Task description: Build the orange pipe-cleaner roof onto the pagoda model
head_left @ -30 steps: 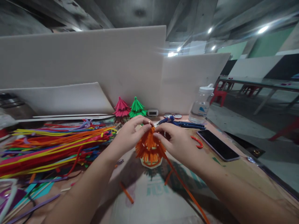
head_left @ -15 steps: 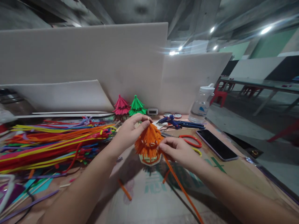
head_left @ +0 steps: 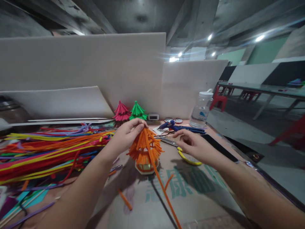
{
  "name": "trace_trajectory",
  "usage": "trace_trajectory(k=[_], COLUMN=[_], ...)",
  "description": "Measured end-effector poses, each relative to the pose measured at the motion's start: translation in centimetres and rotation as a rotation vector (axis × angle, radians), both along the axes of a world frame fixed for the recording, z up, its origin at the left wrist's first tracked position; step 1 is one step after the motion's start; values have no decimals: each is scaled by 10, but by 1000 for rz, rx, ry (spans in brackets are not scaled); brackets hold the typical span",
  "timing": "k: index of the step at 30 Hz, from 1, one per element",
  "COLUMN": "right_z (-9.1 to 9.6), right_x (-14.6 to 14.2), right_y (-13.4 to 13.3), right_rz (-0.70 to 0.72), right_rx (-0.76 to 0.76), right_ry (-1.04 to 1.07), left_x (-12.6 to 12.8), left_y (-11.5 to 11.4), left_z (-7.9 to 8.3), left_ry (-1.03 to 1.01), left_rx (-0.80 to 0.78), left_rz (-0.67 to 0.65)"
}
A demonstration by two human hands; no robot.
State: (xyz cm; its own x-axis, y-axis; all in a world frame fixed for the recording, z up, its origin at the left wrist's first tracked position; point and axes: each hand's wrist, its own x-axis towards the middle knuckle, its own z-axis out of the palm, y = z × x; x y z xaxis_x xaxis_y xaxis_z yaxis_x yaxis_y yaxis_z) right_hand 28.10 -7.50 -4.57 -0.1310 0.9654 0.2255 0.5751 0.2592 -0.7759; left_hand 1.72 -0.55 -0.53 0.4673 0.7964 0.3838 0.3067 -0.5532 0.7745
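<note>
In the head view an orange two-tiered pavilion made of pipe cleaners [head_left: 139, 149] stands on a pale octagonal base on the table. My left hand [head_left: 127, 135] pinches its peak, together with the top end of a long orange pipe cleaner [head_left: 164, 189] that slants down over the roof to the front edge. My right hand [head_left: 193, 144] is off the pavilion, fingers curved and apart, hovering over the scissors [head_left: 190, 159]. Their blades and a yellow handle show; the hand covers the rest. Short orange cut pieces [head_left: 125, 199] lie in front.
Bundles of coloured pipe cleaners [head_left: 52, 149] cover the left side. Pink [head_left: 122, 111] and green [head_left: 138, 111] pavilions stand behind, near white boards [head_left: 83, 73]. A blue glue gun [head_left: 172, 125], water bottle [head_left: 201, 109] and phone [head_left: 220, 148] are at the right.
My right hand has let go of the orange pipe cleaner and moved right, over the scissors. The strand now lies across the roof, its end under my left fingers.
</note>
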Motion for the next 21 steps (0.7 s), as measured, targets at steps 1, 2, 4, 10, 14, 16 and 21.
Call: trace_trajectory(k=[1,2,4,10,14,16,21], right_z=[-1,-2,-9,-31,-44,-50,-71], right_x=[9,17,26,36,56,65,71], right_y=[2,3,6,15,17,18,29], right_rz=[-4,-4,7,-44,-37,28,46], right_rx=[11,4,-41,-83,-132,-140,-81], right_ry=[-82,-152,-253,-560,-637,-630,-618], left_x=[-1,-1,-1,-8,-23,-29,-44], left_y=[2,4,7,4,-10,-17,-19], left_z=[-1,-3,-6,-2,8,10,5], left_ry=[-8,-16,-31,1,236,346,401], left_rx=[-6,-12,-39,-14,145,178,110], left_rz=[-6,-16,-38,-28,-42,-63,65])
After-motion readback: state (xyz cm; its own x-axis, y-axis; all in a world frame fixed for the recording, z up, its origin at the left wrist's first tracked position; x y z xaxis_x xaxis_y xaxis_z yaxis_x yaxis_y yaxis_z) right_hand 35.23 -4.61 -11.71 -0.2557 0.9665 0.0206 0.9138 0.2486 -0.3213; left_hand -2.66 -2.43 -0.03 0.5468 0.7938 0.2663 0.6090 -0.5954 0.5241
